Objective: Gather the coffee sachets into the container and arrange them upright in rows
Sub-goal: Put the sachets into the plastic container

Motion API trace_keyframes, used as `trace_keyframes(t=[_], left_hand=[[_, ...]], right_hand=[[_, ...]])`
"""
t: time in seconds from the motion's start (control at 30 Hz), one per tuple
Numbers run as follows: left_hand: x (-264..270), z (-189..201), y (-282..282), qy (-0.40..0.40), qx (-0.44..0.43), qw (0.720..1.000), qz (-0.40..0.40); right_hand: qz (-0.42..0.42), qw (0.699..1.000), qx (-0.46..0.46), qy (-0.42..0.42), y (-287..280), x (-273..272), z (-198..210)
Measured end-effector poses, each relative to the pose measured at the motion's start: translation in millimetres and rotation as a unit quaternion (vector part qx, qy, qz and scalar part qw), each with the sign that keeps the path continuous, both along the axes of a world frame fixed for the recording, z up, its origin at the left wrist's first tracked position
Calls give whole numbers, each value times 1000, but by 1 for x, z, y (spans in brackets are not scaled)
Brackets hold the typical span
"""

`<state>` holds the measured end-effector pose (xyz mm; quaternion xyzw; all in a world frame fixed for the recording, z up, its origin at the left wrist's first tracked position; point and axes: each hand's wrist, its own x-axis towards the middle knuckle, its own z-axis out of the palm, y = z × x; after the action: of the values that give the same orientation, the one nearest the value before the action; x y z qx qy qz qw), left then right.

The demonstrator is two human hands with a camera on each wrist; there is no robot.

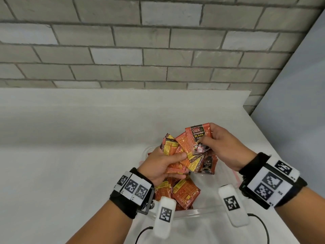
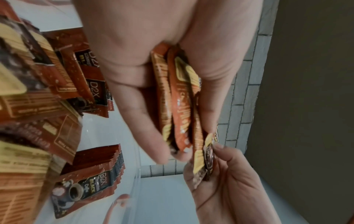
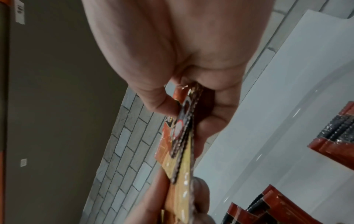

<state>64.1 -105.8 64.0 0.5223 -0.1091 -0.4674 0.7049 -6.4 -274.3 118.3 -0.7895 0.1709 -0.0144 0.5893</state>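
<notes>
Both hands are up over the clear container (image 1: pixel 202 211), which sits on the white surface (image 1: pixel 70 138) in front of the grey brick wall (image 1: pixel 123 50). The left hand (image 1: pixel 163 166) grips a fanned bundle of sachets (image 1: pixel 177 148), thumb across the front and fingers (image 2: pixel 141 106) curled tight behind; the left wrist view shows the packets sandwiched edge-on between thumb and fingers. The right hand (image 1: pixel 223 145) pinches one sachet (image 1: pixel 199 136) by its lower part, printed face toward the camera, thumb in front and fingers clamped behind, and that packet touches the top of the bundle. Below the hands, loose sachets (image 1: pixel 182 191) lie jumbled in the container's near half. Farther in, a row of sachets (image 2: pixel 107 171) stands upright, packed face to face near the container's wall. The right wrist view shows the pinched sachet edge-on (image 3: pixel 184 130).
</notes>
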Motion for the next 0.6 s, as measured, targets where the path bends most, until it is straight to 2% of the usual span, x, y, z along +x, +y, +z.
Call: trace_keyframes(t=[0.23,0.6], left_hand=[[-1,2,7,143,-59,988,8],[-4,-5,2,-15,23,999,24]], right_hand=[[-33,999,25,-10,-6,-8,-9],[10,998,51,47,-6,-16,-12]])
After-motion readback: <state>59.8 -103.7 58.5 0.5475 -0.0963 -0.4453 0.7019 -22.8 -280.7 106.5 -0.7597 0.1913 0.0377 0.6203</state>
